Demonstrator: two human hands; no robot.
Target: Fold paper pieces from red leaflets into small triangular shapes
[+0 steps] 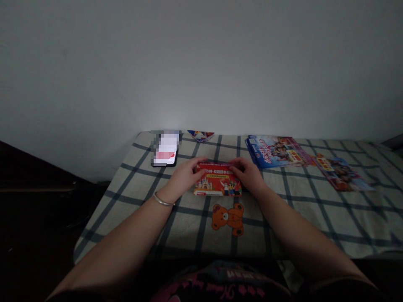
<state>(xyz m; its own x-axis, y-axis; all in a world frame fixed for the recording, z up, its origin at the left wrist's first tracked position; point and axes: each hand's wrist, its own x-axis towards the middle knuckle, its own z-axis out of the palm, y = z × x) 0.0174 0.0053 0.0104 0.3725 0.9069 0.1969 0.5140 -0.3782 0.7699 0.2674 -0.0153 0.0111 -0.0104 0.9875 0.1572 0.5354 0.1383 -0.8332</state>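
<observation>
A red leaflet with a castle picture lies on the checked tablecloth in front of me. My left hand presses its upper left edge, fingers curled onto the paper. My right hand pinches the upper right edge the same way. The far edge of the leaflet looks folded over under my fingertips. A silver bangle sits on my left wrist.
A phone with a lit screen lies at the back left. A small folded paper triangle rests by the wall. A stack of blue leaflets and one more leaflet lie to the right. An orange bear print marks the cloth.
</observation>
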